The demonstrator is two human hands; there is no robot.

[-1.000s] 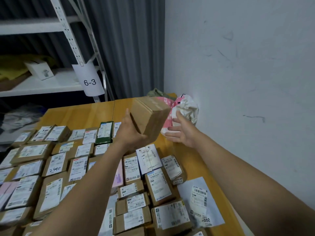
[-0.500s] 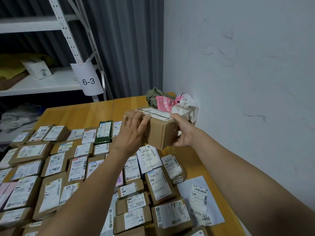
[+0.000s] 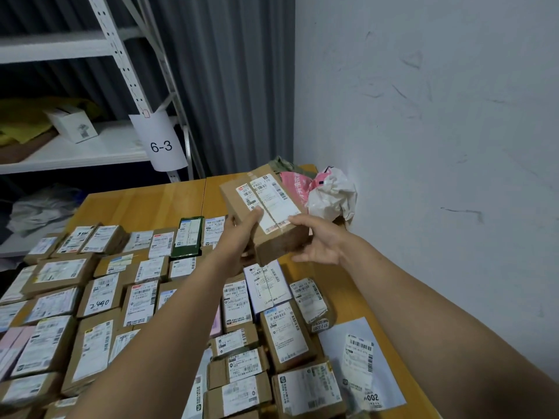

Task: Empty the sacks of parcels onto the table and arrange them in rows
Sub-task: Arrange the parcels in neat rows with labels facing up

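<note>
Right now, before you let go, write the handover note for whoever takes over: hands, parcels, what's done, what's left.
Left hand: grips the cardboard box at its near left edge, thumb on top.
Right hand: holds the same box at its near right corner, thumb on top.
Box: held above the table, label up, past the far end of the right-hand rows.
Done: many parcels lie label up in rows.
Left: set this box into a row; the pink and white bag in the far corner by the wall is not in a row yet.
</note>
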